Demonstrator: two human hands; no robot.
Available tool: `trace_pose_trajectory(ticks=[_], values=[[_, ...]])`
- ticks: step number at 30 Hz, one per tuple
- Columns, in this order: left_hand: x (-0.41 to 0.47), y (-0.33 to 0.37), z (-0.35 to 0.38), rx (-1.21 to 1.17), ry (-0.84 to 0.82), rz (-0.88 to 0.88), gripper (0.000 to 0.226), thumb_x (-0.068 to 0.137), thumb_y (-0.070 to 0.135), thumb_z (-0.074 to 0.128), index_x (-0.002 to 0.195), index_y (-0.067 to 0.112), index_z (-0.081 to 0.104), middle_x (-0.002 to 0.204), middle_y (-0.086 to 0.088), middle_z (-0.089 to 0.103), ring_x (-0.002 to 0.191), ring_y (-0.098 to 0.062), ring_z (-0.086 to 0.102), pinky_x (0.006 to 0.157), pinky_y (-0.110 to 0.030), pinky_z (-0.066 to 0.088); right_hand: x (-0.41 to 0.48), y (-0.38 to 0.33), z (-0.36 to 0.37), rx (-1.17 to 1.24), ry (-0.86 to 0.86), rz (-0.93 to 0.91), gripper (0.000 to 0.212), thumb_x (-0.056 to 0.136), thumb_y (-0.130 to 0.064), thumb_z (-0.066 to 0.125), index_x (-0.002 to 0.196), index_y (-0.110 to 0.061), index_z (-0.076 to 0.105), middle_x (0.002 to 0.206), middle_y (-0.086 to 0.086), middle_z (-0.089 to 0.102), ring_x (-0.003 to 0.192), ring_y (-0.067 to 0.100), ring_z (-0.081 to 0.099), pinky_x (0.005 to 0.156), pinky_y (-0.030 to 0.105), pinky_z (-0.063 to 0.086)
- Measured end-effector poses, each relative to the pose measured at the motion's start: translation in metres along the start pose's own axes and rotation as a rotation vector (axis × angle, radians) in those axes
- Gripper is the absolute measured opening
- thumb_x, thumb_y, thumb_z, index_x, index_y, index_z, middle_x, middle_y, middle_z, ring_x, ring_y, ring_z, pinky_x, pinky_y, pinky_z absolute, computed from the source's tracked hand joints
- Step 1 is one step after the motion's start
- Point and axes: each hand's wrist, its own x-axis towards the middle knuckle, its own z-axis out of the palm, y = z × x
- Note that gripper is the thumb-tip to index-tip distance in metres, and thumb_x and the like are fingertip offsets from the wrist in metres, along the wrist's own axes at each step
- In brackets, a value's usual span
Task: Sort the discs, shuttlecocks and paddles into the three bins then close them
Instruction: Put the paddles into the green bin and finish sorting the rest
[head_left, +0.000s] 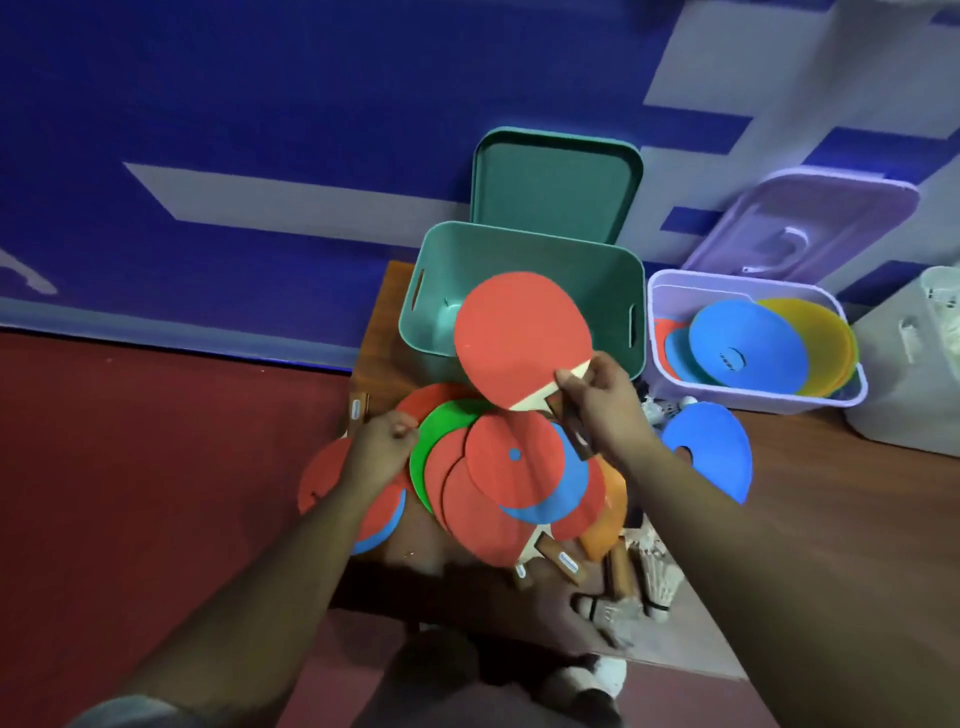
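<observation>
Head view, Trainee: Why is the left hand (382, 452) on the pile?

Instructor: It rests on the loose discs (498, 478) toward the left edge of the table (831, 519), fingers curled. Whether they pinch a disc rim cannot be determined. Probable function: steadying the stack while paddles are taken from it.

Trainee: And the right hand?

Instructor: The right hand (602, 405) grasps the red paddle (519, 338) by its handle, with the blade up and tilted over the near rim of the green bin (441, 270). That bin stands at the middle of the far edge. A handle grip leaves the blade free to enter first. The green lid (556, 187) stands upright behind the bin, against the wall (208, 104), so the opening is unobstructed.

Trainee: Why not the purple bin?

Instructor: The purple bin (753, 395), just right of the green one, already holds the sorted discs (748, 348). The purple lid (800, 223) leans on the wall behind it. Judgement: green is assigned to paddles.

Trainee: What remains?

Instructor: Paddle handles (563, 561) protrude from under the pile toward the near edge. A stray blue disc (711, 447) lies right of the pile. Shuttlecocks (654, 571) lie toward the near right corner. A white bin (909, 374) sits at the far right, partly out of frame. No bin is closed yet.
</observation>
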Motion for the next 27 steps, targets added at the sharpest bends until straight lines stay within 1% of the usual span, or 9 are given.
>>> trace_pose_trajectory(ticks=[2,4,7,9,11,14,20,24,27], values=[[0.008,-0.004,-0.002,0.101,0.083,0.046,0.017,0.077,0.006,0.071,0.094,0.006,0.067,0.088,-0.014,0.067,0.086,-0.029,0.063,0.08,-0.034,0.049,0.025,-0.019,0.01,-0.033,0.075,-0.021,0.029,0.085,-0.013,0.064,0.109,-0.018,0.048,0.07,0.002,0.059,0.053,0.011,0.059,0.053,0.03,0.051],[0.016,-0.004,-0.004,0.196,0.101,0.062,0.036,0.073,0.012,0.076,0.106,0.003,0.066,0.102,-0.022,0.063,0.101,-0.036,0.058,0.091,-0.039,0.046,0.051,-0.031,0.018,-0.147,0.084,-0.028,0.04,0.075,-0.017,0.064,0.112,-0.019,0.048,0.08,0.011,0.06,0.058,0.018,0.059,0.057,0.032,0.05],[0.027,-0.006,-0.001,0.3,0.076,0.072,0.053,0.071,0.016,0.078,0.117,0.0,0.059,0.115,-0.027,0.057,0.114,-0.041,0.049,0.102,-0.043,0.037,0.081,-0.048,0.028,-0.267,0.07,-0.029,0.042,0.073,-0.014,0.064,0.113,-0.016,0.051,0.086,0.016,0.064,0.06,0.023,0.06,0.056,0.035,0.051],[0.036,-0.009,-0.002,0.362,0.127,0.049,0.054,0.069,0.018,0.079,0.114,-0.003,0.057,0.111,-0.03,0.054,0.112,-0.045,0.047,0.101,-0.045,0.034,0.101,-0.057,0.033,-0.41,0.048,-0.061,0.037,0.083,-0.016,0.067,0.117,-0.015,0.053,0.085,0.014,0.066,0.06,0.023,0.064,0.054,0.033,0.054],[0.045,-0.009,-0.004,0.379,0.1,0.043,0.048,0.074,0.02,0.077,0.113,-0.003,0.061,0.109,-0.03,0.058,0.111,-0.044,0.05,0.099,-0.043,0.035,0.122,-0.06,0.036,-0.606,0.049,-0.101,0.038,0.087,-0.021,0.067,0.123,-0.013,0.057,0.097,0.012,0.069,0.076,0.024,0.068,0.067,0.031,0.056],[0.053,-0.009,-0.005,0.32,-0.076,0.089,0.028,0.085,0.023,0.067,0.11,0.011,0.068,0.109,-0.018,0.067,0.108,-0.034,0.059,0.088,-0.035,0.044,0.148,-0.05,0.04,-0.87,-0.029,-0.089,0.045,0.087,-0.02,0.068,0.129,-0.01,0.058,0.118,0.015,0.067,0.106,0.029,0.064,0.09,0.033,0.051],[0.053,-0.005,-0.002,0.205,-0.16,0.04,0.03,0.094,0.025,0.056,0.123,0.018,0.059,0.121,-0.006,0.065,0.111,-0.026,0.06,0.083,-0.026,0.04,0.162,-0.025,0.035,-1.125,-0.087,-0.018,0.034,0.087,-0.018,0.062,0.118,-0.005,0.064,0.117,0.019,0.067,0.108,0.035,0.061,0.09,0.037,0.051],[0.055,-0.005,-0.002,0.182,-0.198,0.019,0.038,0.096,0.027,0.055,0.132,0.015,0.055,0.13,-0.007,0.061,0.121,-0.025,0.055,0.091,-0.025,0.038,0.146,-0.029,0.034,-1.087,0.035,-0.186,0.043,0.089,-0.019,0.058,0.128,-0.004,0.058,0.121,0.021,0.063,0.115,0.033,0.057,0.098,0.034,0.044],[0.053,-0.001,-0.004,0.164,-0.207,0.051,0.024,0.096,0.023,0.055,0.113,0.011,0.066,0.112,-0.01,0.069,0.106,-0.025,0.062,0.075,-0.022,0.035,0.093,-0.028,0.049,-0.865,0.044,-0.412,0.026,0.085,-0.01,0.055,0.109,-0.006,0.065,0.092,0.01,0.066,0.086,0.024,0.061,0.081,0.03,0.044]])
